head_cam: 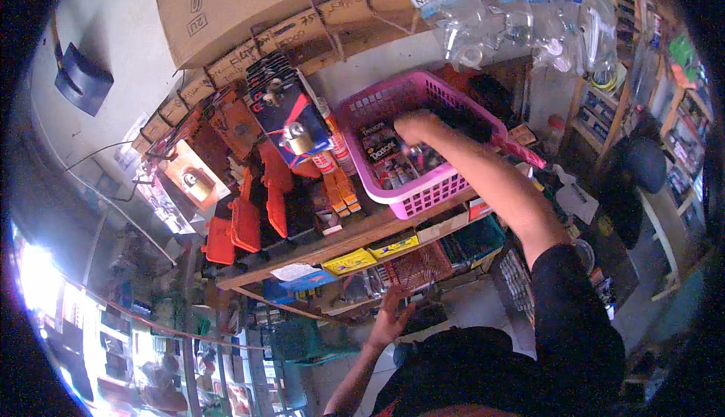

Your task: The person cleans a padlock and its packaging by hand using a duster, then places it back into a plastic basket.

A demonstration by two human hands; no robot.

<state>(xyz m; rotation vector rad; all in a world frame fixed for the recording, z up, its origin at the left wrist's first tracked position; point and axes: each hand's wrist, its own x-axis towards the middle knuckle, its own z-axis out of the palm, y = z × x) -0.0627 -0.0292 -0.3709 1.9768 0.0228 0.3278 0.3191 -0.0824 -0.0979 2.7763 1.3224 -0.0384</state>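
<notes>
A pink plastic basket (405, 208) with slotted walls stands on a wooden shelf (371, 225). My right hand (418, 127) reaches down into it, knuckles up. Its fingertips are blurred and partly hidden, so whether they hold anything cannot be told. Dark printed packets (380, 153) lie in the basket just left of that hand, with small tubes (396, 178) showing at their lower ends. Lower down, my left hand (391, 316) is held with its fingers apart and nothing visible in them. It is nearest to a reddish-brown woven plastic basket (419, 264) on the level below.
Orange-red plastic cases (246, 230) and a carded padlock (299, 138) are left of the pink basket. Plastic packets (510, 26) hang above, beside a long cardboard box (226, 9). Yellow boxes (348, 262) line the shelf's lower front. A dark chair (634, 179) stands at right.
</notes>
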